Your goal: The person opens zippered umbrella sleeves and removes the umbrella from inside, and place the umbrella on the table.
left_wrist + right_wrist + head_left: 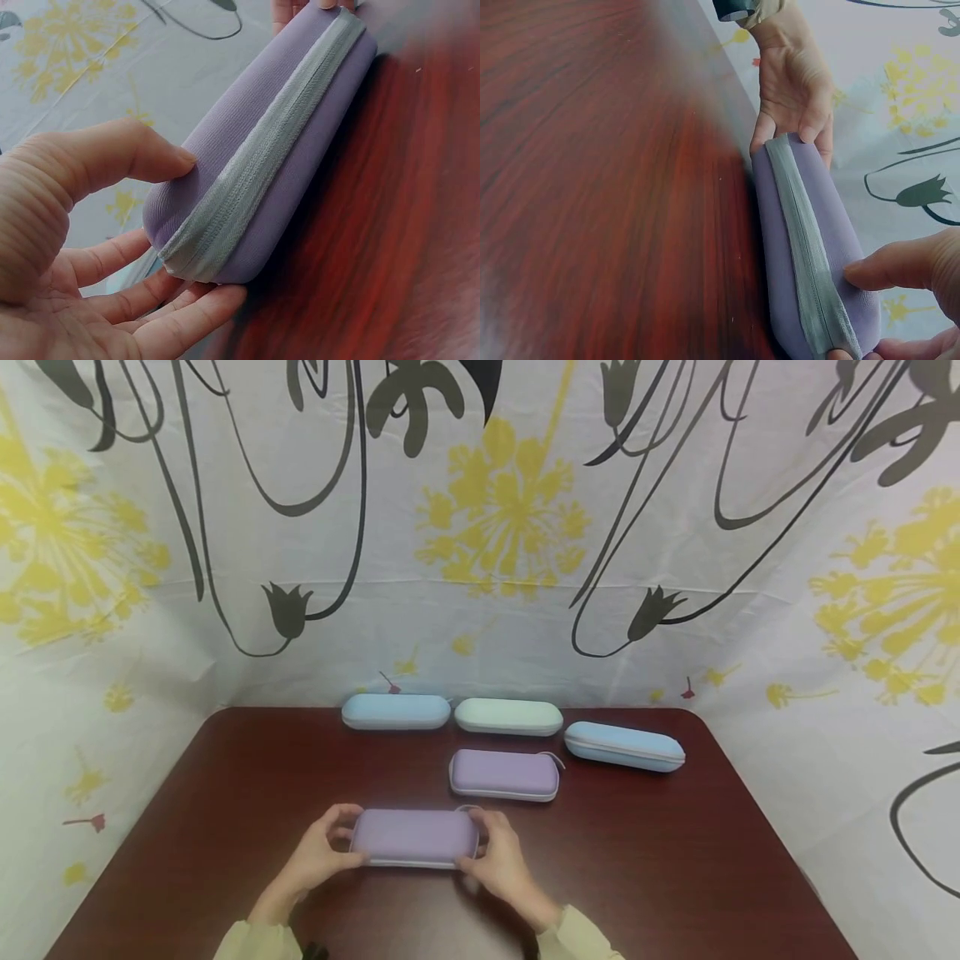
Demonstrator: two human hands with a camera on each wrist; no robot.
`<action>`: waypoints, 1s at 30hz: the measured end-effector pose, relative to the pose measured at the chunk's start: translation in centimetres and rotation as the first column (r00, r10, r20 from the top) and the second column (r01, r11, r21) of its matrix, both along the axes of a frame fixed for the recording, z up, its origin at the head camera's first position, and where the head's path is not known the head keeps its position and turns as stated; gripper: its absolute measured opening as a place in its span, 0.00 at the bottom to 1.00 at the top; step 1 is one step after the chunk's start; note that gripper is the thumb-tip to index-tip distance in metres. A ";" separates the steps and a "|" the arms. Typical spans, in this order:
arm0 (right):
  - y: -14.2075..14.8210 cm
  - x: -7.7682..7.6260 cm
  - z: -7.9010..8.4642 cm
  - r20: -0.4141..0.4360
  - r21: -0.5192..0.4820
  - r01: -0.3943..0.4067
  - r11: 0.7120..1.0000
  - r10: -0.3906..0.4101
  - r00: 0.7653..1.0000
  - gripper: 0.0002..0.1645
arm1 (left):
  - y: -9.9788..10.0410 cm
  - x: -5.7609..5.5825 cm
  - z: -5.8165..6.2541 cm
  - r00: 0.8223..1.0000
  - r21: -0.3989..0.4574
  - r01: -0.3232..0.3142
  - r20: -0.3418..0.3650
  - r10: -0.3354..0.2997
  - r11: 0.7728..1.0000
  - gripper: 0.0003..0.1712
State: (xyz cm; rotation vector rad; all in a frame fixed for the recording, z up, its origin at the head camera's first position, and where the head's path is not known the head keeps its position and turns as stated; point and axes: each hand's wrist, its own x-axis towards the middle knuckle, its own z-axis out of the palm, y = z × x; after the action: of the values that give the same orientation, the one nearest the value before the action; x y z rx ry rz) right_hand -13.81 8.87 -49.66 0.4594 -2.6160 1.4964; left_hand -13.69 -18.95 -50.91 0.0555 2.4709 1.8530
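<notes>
A purple zippered case (415, 838) with a pale grey zipper band lies near the middle of the table, its long side facing me. My left hand (322, 852) grips the case's left end, thumb on the near edge and fingers round the end. At the opposite end, my right hand (501, 858) holds it between thumb and fingers. In the left wrist view the zipper (262, 150) runs closed along the side of the case. The right wrist view shows the same case (810, 247) with both hands at its ends.
Just behind stands a second purple case (505, 774) with a strap loop. Along the table's back edge lie a blue case (396, 712), a mint green case (508, 717) and another blue case (624, 747), turned slightly. Patterned cloth (480, 635) hangs behind the dark red table (675, 860).
</notes>
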 end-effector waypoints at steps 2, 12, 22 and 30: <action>0.4 0.2 0.0 0.008 0.002 -0.001 1.000 0.001 1.000 0.38 | 0.3 0.3 -0.1 1.000 0.010 0.007 -0.009 -0.007 1.000 0.36; 2.1 1.0 0.0 0.021 0.017 -0.001 1.000 0.001 1.000 0.39 | 1.8 1.1 0.0 1.000 0.004 0.030 -0.002 -0.030 1.000 0.36; 3.4 1.7 -0.1 0.026 -0.028 -0.010 1.000 0.010 1.000 0.39 | 3.0 1.7 0.1 0.999 0.011 0.041 -0.015 -0.041 0.999 0.36; 4.2 1.9 -0.3 0.058 -0.062 -0.041 0.997 0.044 0.997 0.38 | 3.3 2.0 0.3 0.994 0.047 0.105 -0.043 -0.103 0.993 0.39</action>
State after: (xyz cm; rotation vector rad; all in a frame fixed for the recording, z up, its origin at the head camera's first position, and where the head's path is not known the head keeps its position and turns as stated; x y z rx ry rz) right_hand -11.94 13.11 -49.95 0.4751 -2.6123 1.6220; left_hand -11.64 -15.66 -50.62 0.2217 2.3980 1.8873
